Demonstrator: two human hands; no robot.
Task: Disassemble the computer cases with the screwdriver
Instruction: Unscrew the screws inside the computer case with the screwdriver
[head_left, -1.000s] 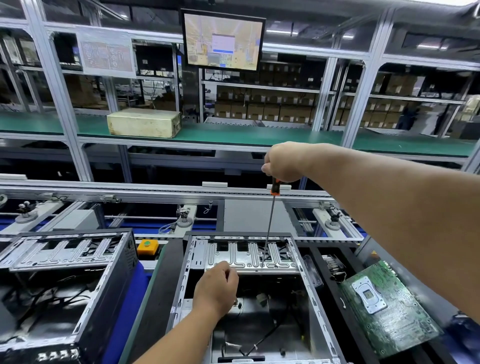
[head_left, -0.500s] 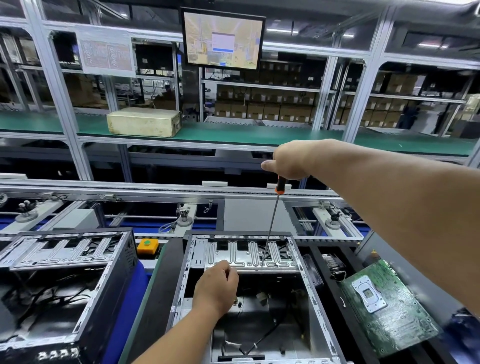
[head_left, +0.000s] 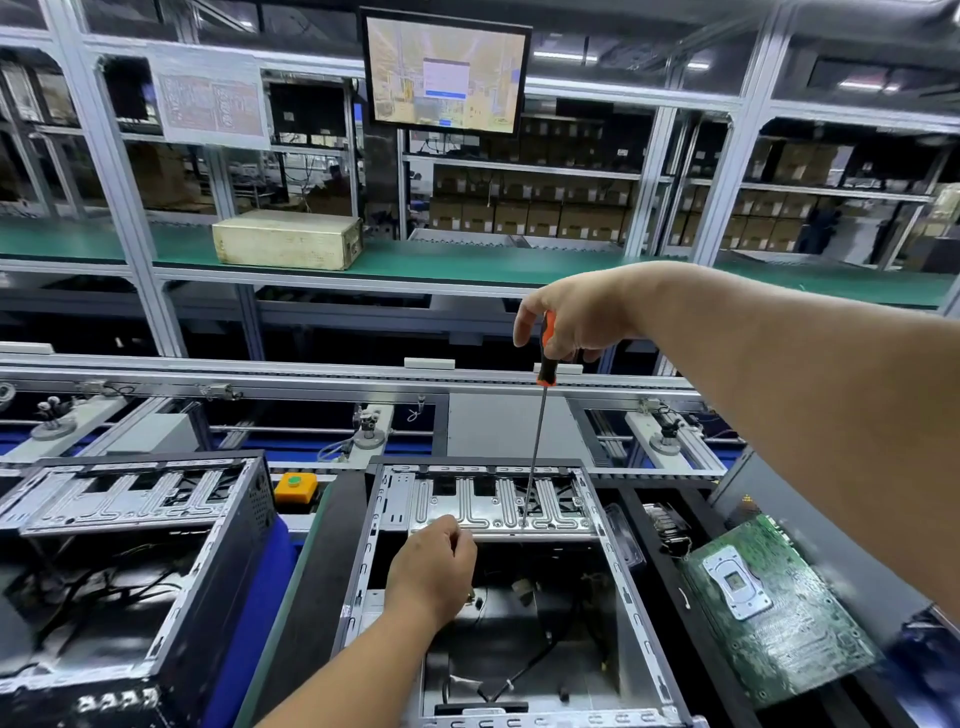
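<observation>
An open computer case (head_left: 631, 597) stands in front of me with a ribbed metal bracket (head_left: 498, 501) across its far end. My right hand (head_left: 576, 317) grips the orange-and-black handle of a long screwdriver (head_left: 535, 447), held upright, its tip down on the bracket near the right side. My left hand (head_left: 434, 571) is inside the case just below the bracket, fingers curled; whether it holds something small is hidden. A second open case (head_left: 130, 545) stands to the left.
A green motherboard (head_left: 774, 608) lies to the right of the case. A yellow box with a green button (head_left: 295, 487) sits between the cases. Conveyor rails (head_left: 311, 382) run behind, with a monitor (head_left: 447, 73) and a beige box (head_left: 285, 239) on the shelf above.
My right hand has shifted slightly to the right with the screwdriver handle, tilting the shaft; the tip stays on the bracket. My left hand has barely moved.
</observation>
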